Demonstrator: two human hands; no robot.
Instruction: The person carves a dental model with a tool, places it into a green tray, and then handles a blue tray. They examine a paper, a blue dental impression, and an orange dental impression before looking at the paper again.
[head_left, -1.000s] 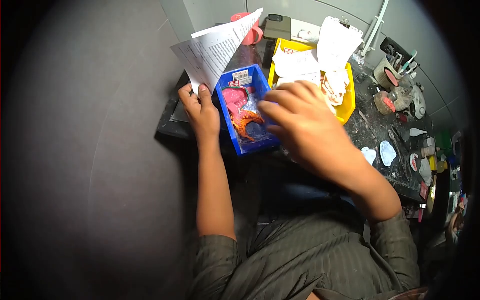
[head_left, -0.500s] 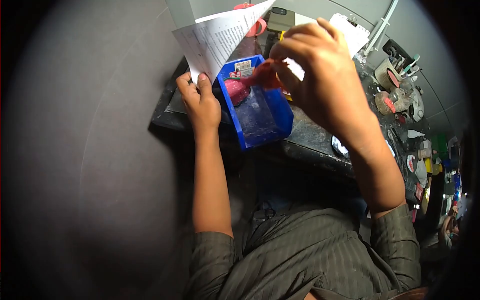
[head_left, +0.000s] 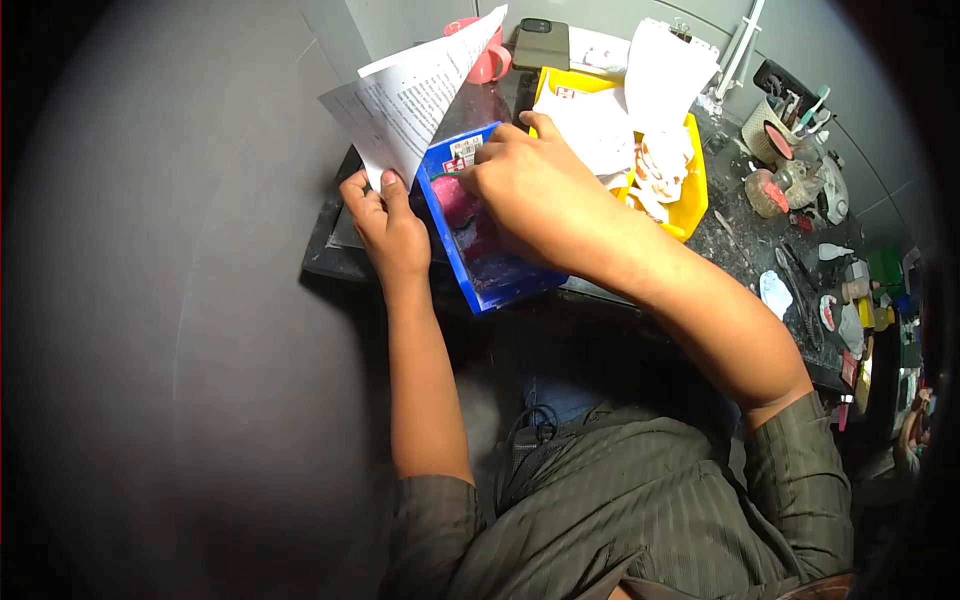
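My left hand (head_left: pixel 388 225) pinches folded printed sheets of paper (head_left: pixel 400 115) by their lower end, at the left side of a blue bin (head_left: pixel 472 297). Over that bin is my right hand (head_left: pixel 525 185), its fingers curled downward and mostly hidden behind the back of the hand. A speckled pink piece (head_left: pixel 455 203) with a green edge lies in the bin, left of my right hand. Something dark red (head_left: pixel 485 242) shows just under the hand; whether the fingers grip it is hidden. A printed label (head_left: pixel 465 150) is on the bin's far end.
Right of the blue bin stands a yellow bin (head_left: pixel 692 200) with papers and pale pieces in it. A pink mug (head_left: pixel 487 62) and a phone (head_left: pixel 541 46) are at the back. Farther right are a cup of brushes (head_left: pixel 768 140), dental models (head_left: pixel 768 193) and small tools.
My right hand has moved down and left into the blue bin, taking the reddish piece it held out of clear view. The yellow bin is now uncovered. My left hand still holds the papers.
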